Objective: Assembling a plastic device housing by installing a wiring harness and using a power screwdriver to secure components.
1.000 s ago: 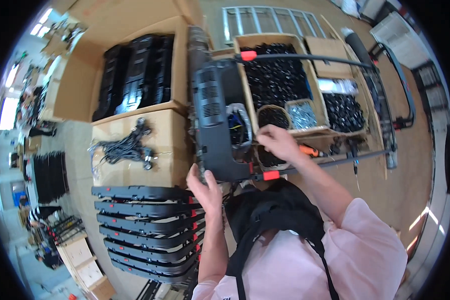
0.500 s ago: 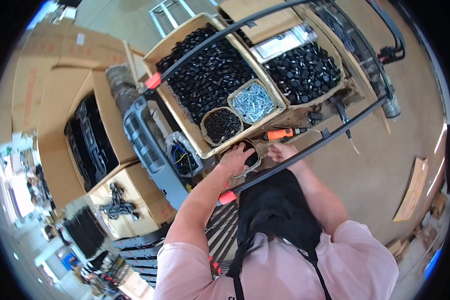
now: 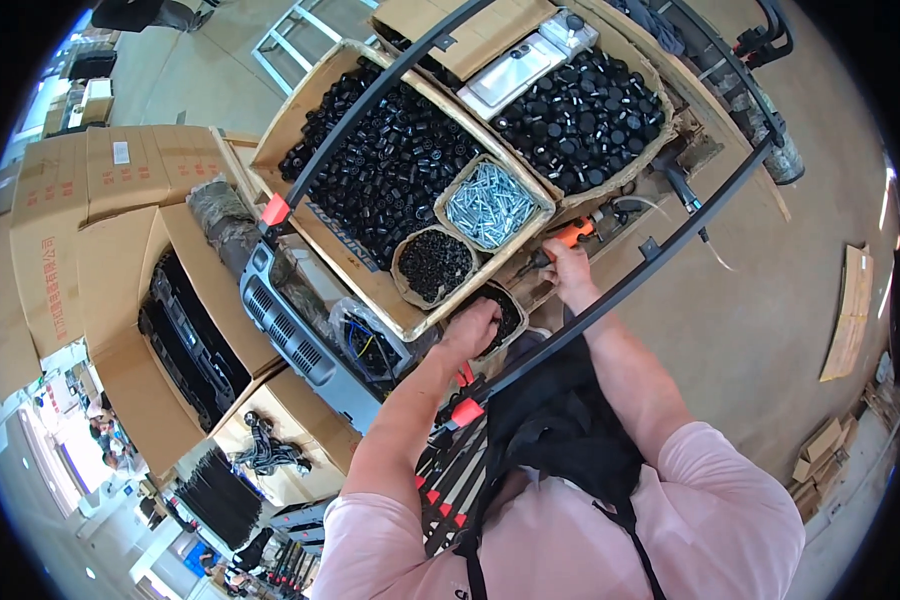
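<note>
My left hand (image 3: 473,328) reaches into a small open container (image 3: 516,300) of small black parts. Its fingers are bent and pressed together, and what they hold is hidden. To its right, my right hand (image 3: 570,272) has its fingers closed around an orange-and-black power screwdriver (image 3: 574,232), which lies along the side of the large box. Just beyond my left hand stand a small tub of black screws (image 3: 434,265) and a tub of silver screws (image 3: 492,205). Both sit in a large cardboard box (image 3: 395,312) heaped with black plastic caps (image 3: 390,150).
A black tubular frame with red corner pieces (image 3: 625,280) crosses over the boxes and in front of my forearms. Round black knobs (image 3: 585,125) fill another box at the right. A grey vented panel (image 3: 300,335) and an open carton with black parts (image 3: 192,340) stand left.
My right hand has moved up and away from beside the small container to the orange power screwdriver and closed on it. My left hand stays at the small container, its fingers now more bent.
</note>
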`<state>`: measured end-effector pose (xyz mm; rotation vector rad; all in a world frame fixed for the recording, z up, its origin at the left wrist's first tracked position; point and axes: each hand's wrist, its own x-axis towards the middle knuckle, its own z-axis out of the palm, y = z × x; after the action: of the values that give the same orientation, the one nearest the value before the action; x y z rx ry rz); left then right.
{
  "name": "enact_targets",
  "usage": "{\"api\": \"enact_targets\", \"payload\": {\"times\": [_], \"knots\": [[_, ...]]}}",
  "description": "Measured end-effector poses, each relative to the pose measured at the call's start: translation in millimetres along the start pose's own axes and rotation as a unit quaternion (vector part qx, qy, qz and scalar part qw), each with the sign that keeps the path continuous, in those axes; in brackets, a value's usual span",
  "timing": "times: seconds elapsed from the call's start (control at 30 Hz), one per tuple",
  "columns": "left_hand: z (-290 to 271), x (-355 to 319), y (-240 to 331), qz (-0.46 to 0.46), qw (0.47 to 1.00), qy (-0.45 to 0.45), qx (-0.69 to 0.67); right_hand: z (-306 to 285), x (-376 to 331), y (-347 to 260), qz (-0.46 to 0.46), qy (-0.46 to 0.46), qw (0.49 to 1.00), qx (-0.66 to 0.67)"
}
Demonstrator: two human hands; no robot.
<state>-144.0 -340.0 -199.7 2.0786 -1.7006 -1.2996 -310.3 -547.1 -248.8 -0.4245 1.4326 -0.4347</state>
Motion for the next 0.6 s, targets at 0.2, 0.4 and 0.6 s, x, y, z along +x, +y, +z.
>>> {"api": "enact_targets", "payload": {"times": [0.2, 0.4, 0.6], "knots": [[-19, 14, -3, -0.24, 0.902, -0.063, -0.352, -36, -22, -46, 0.106, -0.215, 0.967, 0.087], [-20, 8, -1, -0.293, 0.781, -0.097, -0.543, -66, -100, -47, 0.068, -0.262, 0.959, 0.082], [-27, 3, -5, -0.23, 0.764, -0.126, -0.589, -124, -159, -32, 0.015, -0.242, 0.97, 0.021]]}}
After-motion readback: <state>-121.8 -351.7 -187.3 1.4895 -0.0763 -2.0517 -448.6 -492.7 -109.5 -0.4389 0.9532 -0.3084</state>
